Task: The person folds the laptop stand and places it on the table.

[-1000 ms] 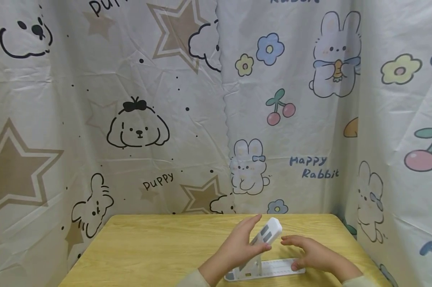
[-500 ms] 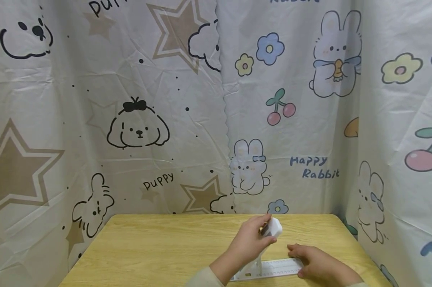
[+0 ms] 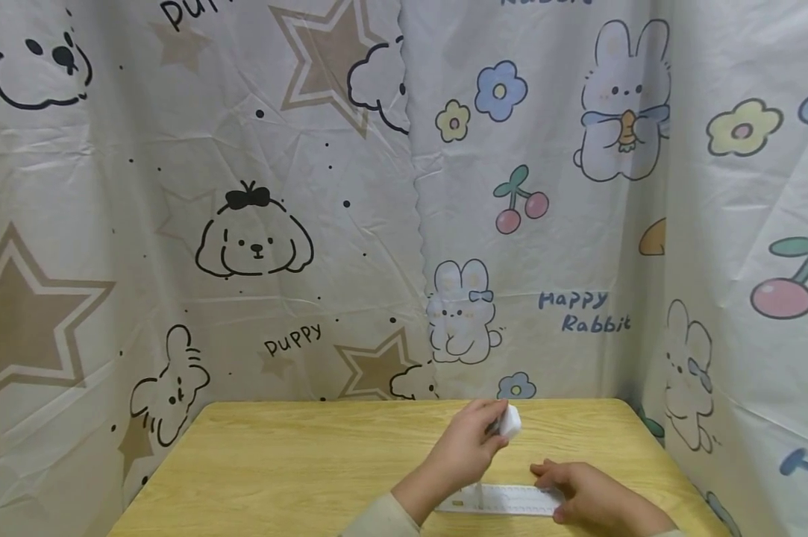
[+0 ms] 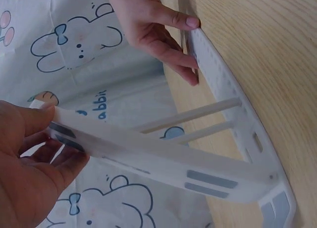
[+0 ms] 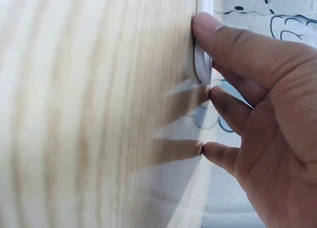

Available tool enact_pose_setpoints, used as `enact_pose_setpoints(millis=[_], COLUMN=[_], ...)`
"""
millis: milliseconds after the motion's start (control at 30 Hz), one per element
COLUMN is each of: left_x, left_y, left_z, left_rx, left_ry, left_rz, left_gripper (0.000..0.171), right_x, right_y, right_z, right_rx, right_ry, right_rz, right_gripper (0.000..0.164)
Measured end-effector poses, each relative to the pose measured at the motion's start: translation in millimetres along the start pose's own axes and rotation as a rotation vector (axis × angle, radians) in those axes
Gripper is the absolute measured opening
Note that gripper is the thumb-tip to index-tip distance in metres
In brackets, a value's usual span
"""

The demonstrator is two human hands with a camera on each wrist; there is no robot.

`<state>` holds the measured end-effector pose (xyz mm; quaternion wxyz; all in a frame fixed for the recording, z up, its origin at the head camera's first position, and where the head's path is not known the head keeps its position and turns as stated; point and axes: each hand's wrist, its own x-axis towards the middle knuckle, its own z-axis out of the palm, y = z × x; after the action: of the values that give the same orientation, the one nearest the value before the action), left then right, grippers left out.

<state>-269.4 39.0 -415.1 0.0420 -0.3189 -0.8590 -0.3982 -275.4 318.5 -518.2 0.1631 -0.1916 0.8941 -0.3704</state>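
A white folding stand with grey pads is on the wooden table. Its long base (image 3: 518, 500) lies along the tabletop, while its upper arm (image 4: 143, 151) slants up from a hinge at one end. Two thin support rods (image 4: 190, 117) run between base and arm. My left hand (image 3: 466, 452) pinches the raised tip of the upper arm between thumb and fingers. At the base's far right end, my right hand (image 3: 588, 492) grips the edge, its thumb on the near side and fingers behind. In the head view the left hand hides most of the upper arm.
The yellow wood-grain table (image 3: 289, 462) spreads to the left of the stand. Behind and beside it hangs a pale curtain (image 3: 350, 246) printed with puppies, rabbits, stars and flowers.
My left hand, earlier spread around the upper arm, has closed on its tip. My right hand has come down from above the base and taken hold of its end.
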Motion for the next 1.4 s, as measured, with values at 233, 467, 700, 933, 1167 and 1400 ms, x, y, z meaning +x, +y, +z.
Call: enact_pose_setpoints(millis=[233, 467, 700, 933, 1167, 1400], left_x=[2.9, 0.7, 2.6, 4.1, 1.2, -0.7], left_y=[-4.3, 3.0, -1.7, -14.6, -12.8, -14.0], left_z=[-8.1, -1.7, 2.5, -0.4, 1.5, 0.5], left_rx=[0.023, 0.037, 0.042, 0.084, 0.023, 0.009], left_ry=[-0.050, -0.001, 0.024, 0.024, 0.040, 0.028], left_rz=[0.035, 0.058, 0.061, 0.097, 0.081, 0.063], left_gripper=[0.057, 0.055, 0.058, 0.057, 0.057, 0.060], right_x=[-2.1, -7.2, -7.8, -14.2, -19.2, -15.7], right_y=[-6.3, 2.4, 3.6, 2.8, 11.5, 12.8], right_z=[-2.7, -15.0, -9.3, -3.0, -8.4, 2.0], right_rx=[-0.032, -0.088, -0.069, -0.005, 0.072, 0.038], right_ry=[-0.071, -0.106, -0.085, -0.116, -0.147, -0.090], right_rz=[-0.001, -0.066, -0.033, -0.095, -0.197, -0.172], right_gripper=[0.049, 0.059, 0.056, 0.047, 0.042, 0.043])
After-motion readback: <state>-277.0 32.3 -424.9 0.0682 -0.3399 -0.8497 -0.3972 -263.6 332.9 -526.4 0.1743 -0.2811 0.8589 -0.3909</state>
